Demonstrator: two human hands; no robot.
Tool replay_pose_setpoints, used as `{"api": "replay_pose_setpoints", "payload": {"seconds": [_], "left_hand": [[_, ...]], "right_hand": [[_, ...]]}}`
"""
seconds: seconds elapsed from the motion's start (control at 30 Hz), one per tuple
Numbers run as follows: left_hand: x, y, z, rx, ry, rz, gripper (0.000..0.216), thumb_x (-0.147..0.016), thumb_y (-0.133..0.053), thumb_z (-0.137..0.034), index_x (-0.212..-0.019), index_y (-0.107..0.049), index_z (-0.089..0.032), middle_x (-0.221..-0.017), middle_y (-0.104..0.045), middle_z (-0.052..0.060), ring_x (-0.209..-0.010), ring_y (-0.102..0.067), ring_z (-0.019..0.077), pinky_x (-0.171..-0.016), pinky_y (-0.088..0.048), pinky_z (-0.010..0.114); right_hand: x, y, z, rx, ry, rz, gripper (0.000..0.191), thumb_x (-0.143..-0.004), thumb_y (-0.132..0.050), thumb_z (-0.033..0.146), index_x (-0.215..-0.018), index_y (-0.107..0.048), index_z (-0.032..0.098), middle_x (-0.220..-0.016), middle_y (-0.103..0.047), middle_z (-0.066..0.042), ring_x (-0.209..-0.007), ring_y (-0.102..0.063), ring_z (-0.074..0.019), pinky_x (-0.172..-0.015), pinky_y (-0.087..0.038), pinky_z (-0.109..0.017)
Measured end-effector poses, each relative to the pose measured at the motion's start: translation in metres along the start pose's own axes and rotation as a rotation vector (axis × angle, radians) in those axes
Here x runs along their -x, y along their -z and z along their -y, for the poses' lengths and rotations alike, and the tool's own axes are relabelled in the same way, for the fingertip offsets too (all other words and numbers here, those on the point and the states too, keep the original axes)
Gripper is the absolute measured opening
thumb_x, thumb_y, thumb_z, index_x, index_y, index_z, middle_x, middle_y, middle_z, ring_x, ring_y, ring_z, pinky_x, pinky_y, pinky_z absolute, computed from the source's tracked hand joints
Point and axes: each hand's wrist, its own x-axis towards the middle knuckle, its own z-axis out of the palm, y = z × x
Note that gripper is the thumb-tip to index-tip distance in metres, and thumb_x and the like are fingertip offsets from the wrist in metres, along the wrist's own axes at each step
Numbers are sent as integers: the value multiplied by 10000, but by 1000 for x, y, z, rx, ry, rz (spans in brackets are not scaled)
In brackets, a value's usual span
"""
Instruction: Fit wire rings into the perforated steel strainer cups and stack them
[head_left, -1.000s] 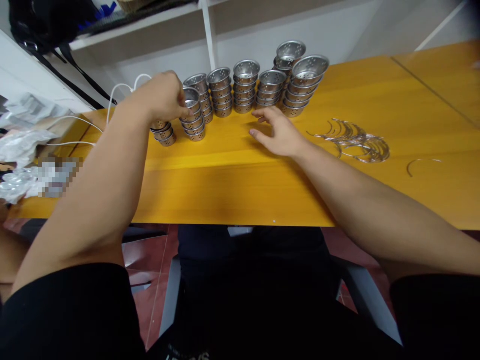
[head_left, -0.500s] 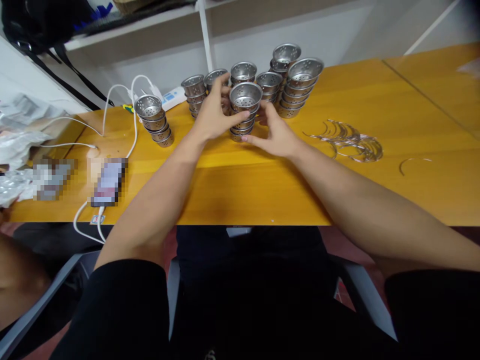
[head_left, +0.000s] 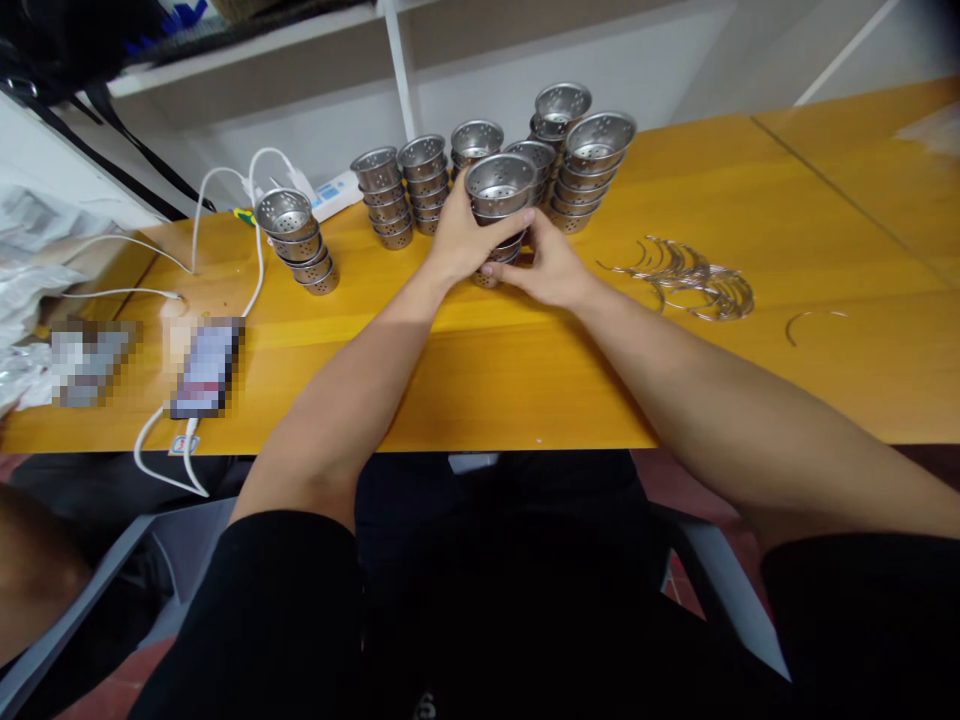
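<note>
"What are the hands on?"

"Both grasp one stack of perforated metal cups [head_left: 501, 185] between them. The left hand [head_left: 466, 235] wraps its left side, thumb across the front; the right hand [head_left: 556, 268] holds its right side, thumb lower down."

"How would you hold it well?"

"Press evenly from both sides, so the nested cups don't skew, and mind the knuckles: more stacks [head_left: 424, 185] stand just beyond both hands."

"And farther out?"

"Curved wires [head_left: 697, 285] lie right of the right hand. A lone stack [head_left: 292, 240] stands well left of the left hand, with a phone [head_left: 204, 372] nearer the body."

"What can't you make out?"

"Most fingertips are hidden behind the cups, and I can't tell whether the stack's base touches the table [head_left: 480, 390]. The phone's screen is pixelated, and another person's limb [head_left: 34, 580], far left of the left hand, is cut off."
</note>
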Motion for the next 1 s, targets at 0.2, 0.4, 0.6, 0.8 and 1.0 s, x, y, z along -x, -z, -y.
{"api": "replay_pose_setpoints", "payload": {"seconds": [0.2,0.4,0.6,0.8,1.0], "left_hand": [[9,37,-31,106,23,-174,565,-935,-1075,-384,-1329,-688,-262,-1426,-914,33,-1347,-834,199,-1306,-671,396],[47,77,11,-40,230,-52,805,-816,-1103,-787,-1305,-715,-279,-1396,-906,101,-1442,-846,388,-1308,-676,608],[65,86,51,4,254,-50,899,-671,-1178,-693,-1322,-698,-300,-1410,-887,130,-1415,-849,415,-1322,-681,704],[62,82,47,32,277,-30,756,-641,-1126,-417,-1285,-739,-323,-1378,-909,88,-1330,-882,378,-1295,-726,695],[62,84,56,23,238,-19,773,-689,-1100,-433,-1356,-721,-336,-1465,-872,94,-1417,-840,356,-1359,-678,662]], "right_hand": [[-2,7,-25,71,-21,-65,1209,-908,-930,1031,-1788,-610,265,-1695,-708,-226,-1571,-702,-540,-1367,-602,-778],[-3,22,-57,217,-86,-256,1053,-890,-994,998,-1628,-657,326,-1635,-683,-231,-1582,-626,-592,-1394,-518,-887],[-2,13,-51,99,-158,-260,1184,-908,-915,1084,-1690,-517,290,-1648,-660,-252,-1358,-744,-506,-1215,-663,-798],[1,20,-37,29,-178,-181,1071,-910,-909,1093,-1568,-560,323,-1487,-764,-195,-1335,-720,-495,-1255,-603,-849],[1,19,-28,91,-200,-195,840,-1071,-934,850,-1549,-562,269,-1515,-752,-229,-1323,-724,-488,-1285,-584,-838]]}}
